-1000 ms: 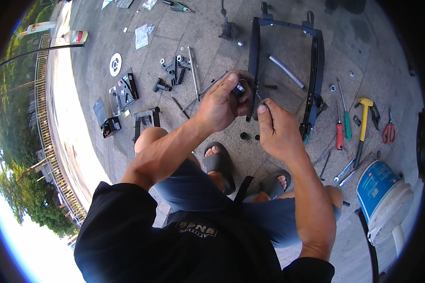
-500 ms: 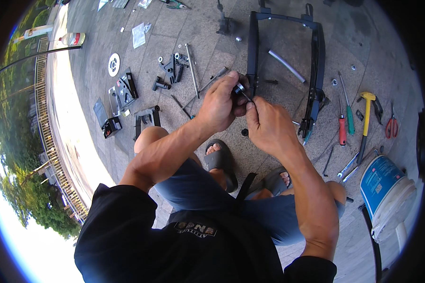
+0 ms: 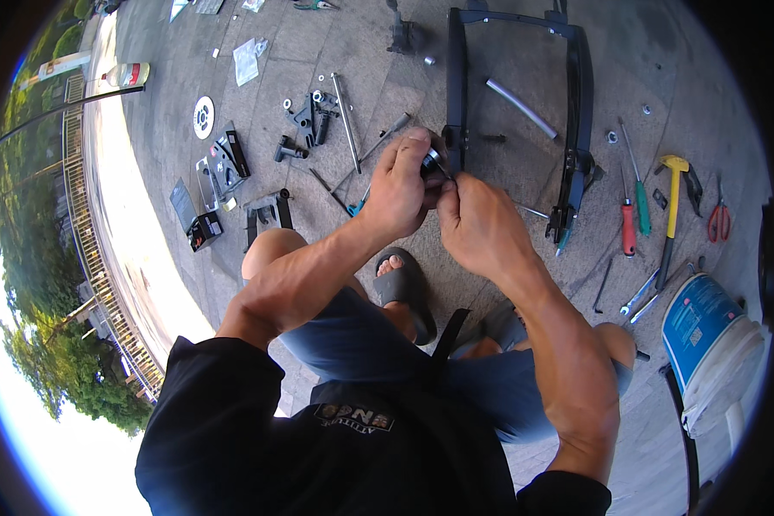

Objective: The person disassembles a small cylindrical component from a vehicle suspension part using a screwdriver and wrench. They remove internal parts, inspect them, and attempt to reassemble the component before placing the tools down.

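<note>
I see the left hand (image 3: 397,185) curled around a small dark part (image 3: 433,160) with a shiny ring, held near the close end of the black frame's (image 3: 457,95) left rail. The right hand (image 3: 488,222) pinches a thin rod (image 3: 446,175) against it. Right of the frame lie a hammer (image 3: 672,202) and a red-handled screwdriver (image 3: 629,225).

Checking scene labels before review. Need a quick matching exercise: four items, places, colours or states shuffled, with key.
Column one:
1. Left hand
2. Hammer
3. Bucket
4. Grey tube

Column two:
A. Blue and white
B. On the ground, seen between the side bars of the black frame
C. Yellow and black
D. Holding a small dark part

Pairs: 1-D, 2-C, 3-A, 4-B
</note>
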Motion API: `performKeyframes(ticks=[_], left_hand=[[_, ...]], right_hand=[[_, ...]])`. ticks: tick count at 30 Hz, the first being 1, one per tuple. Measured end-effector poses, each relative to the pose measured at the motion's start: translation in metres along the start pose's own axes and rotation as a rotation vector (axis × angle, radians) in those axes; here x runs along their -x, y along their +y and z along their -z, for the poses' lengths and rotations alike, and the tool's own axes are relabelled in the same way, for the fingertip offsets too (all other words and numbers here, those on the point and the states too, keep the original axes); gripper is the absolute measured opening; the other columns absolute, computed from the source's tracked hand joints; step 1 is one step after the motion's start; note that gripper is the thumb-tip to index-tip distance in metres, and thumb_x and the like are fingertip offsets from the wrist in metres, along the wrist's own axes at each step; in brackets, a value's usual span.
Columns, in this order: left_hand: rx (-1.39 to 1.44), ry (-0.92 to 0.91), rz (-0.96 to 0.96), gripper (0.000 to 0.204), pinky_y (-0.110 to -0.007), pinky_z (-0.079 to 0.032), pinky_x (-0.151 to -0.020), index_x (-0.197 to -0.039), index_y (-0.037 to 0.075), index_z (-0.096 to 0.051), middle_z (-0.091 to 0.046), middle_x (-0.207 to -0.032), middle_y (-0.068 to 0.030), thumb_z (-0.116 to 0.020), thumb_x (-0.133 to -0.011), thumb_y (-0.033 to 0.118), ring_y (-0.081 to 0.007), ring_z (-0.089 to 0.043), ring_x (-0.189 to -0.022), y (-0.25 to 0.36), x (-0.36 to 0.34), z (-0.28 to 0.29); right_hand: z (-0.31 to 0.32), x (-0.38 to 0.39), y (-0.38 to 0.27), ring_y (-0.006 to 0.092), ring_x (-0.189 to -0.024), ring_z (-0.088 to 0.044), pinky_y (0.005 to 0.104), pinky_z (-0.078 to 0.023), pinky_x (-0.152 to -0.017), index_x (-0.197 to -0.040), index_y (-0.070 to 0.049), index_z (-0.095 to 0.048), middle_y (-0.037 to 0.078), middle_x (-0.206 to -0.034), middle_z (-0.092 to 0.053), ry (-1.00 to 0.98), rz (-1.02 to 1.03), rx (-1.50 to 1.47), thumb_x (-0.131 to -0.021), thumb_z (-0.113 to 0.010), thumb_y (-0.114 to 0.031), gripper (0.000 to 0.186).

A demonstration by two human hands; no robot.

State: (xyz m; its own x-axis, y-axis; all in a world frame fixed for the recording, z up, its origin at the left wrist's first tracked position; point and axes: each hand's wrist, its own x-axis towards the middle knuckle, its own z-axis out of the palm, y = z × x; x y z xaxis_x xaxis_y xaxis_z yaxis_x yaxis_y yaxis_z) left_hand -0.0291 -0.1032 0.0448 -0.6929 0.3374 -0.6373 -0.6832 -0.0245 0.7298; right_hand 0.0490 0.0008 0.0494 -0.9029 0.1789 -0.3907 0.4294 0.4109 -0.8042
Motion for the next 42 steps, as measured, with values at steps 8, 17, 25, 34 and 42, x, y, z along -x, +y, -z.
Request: performKeyframes(ticks=[8,17,25,34,42], left_hand=[[-0.073,0.030,0.033,0.025,-0.025,-0.037,-0.049,-0.090,0.006,-0.055,-0.055,-0.076,-0.0059,-0.050,-0.095,0.030,-0.0116,-0.045,-0.056,-0.008,0.001,0.012],[-0.096,-0.068,0.016,0.027,-0.030,-0.044,-0.050,-0.092,0.004,-0.053,-0.057,-0.077,-0.0097,-0.051,-0.096,0.030,-0.0182,-0.056,-0.060,-0.021,-0.003,0.030],[-0.342,-0.038,-0.108,0.030,-0.029,-0.045,-0.062,-0.095,0.003,-0.053,-0.057,-0.080,-0.0086,-0.049,-0.096,0.032,-0.0167,-0.054,-0.067,-0.019,0.001,0.025],[-0.194,-0.198,-0.061,0.030,-0.022,-0.036,-0.049,-0.096,0.007,-0.055,-0.055,-0.078,-0.0043,-0.051,-0.096,0.037,-0.0083,-0.047,-0.061,-0.005,0.000,0.023],[-0.043,-0.244,-0.091,0.033,-0.026,-0.028,-0.051,-0.083,0.010,-0.045,-0.036,-0.063,-0.0017,-0.040,-0.100,0.037,-0.0120,-0.032,-0.052,0.020,-0.019,0.027]], right_hand=[[0.002,-0.001,0.003,0.0451,-0.078,-0.062,0.0497,-0.050,-0.070,-0.085,0.006,-0.060,0.028,-0.076,-0.062,-0.109,0.002,0.043,-0.092,-0.046,-0.020,0.030],[-0.003,0.003,0.008,0.0429,-0.074,-0.063,0.0485,-0.050,-0.067,-0.079,0.006,-0.062,0.028,-0.074,-0.062,-0.170,-0.056,-0.145,-0.092,-0.049,-0.021,0.032],[-0.004,0.003,0.011,0.0418,-0.068,-0.062,0.0461,-0.047,-0.061,-0.079,0.008,-0.061,0.027,-0.069,-0.060,-0.262,-0.146,-0.356,-0.093,-0.047,-0.024,0.037],[-0.006,0.012,0.005,0.0453,-0.070,-0.062,0.0532,-0.048,-0.064,-0.086,0.003,-0.058,0.027,-0.070,-0.061,-0.055,0.001,-0.089,-0.093,-0.048,-0.022,0.028],[-0.052,0.030,0.117,0.0437,-0.082,-0.065,0.0482,-0.053,-0.073,-0.103,0.005,-0.054,0.028,-0.085,-0.065,-0.157,-0.206,0.187,-0.089,-0.047,-0.015,0.026]])
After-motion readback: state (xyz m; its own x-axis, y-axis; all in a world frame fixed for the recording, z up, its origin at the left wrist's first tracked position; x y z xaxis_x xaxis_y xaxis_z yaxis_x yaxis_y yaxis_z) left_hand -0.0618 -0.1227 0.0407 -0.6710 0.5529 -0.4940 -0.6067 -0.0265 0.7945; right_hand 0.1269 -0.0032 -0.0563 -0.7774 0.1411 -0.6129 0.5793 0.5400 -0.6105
